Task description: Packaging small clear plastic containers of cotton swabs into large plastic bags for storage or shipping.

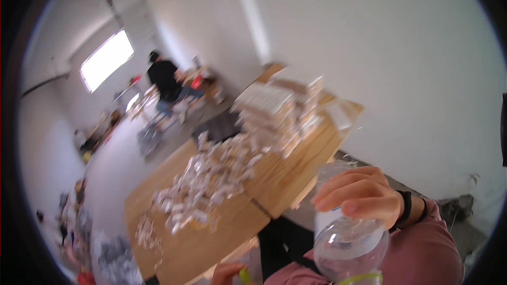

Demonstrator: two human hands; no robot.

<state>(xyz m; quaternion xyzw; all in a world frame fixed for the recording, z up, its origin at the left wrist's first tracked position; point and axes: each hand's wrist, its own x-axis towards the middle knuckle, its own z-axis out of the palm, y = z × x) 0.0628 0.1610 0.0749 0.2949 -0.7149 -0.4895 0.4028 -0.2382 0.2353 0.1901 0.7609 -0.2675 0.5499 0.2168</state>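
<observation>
My right hand (362, 192), with a dark band at the wrist, is wrapped round a clear plastic bottle (348, 248) with a pale label. The bottle is tilted, its neck end with a yellow-green ring towards me at the lower edge. My left hand (226, 273) shows only in part at the lower edge, closed on a small yellow-green bottle cap (244, 276). Beyond both hands stands a wooden table (285, 179) with a heap of small white wrapped pieces (206, 179) on it.
Stacked white packs (274, 108) stand at the table's far end, near the wall. A smaller scatter of bits (149, 234) lies at the near left corner. A person in black (165, 79) sits farther back. Plastic bags (113, 258) lie on the floor at left.
</observation>
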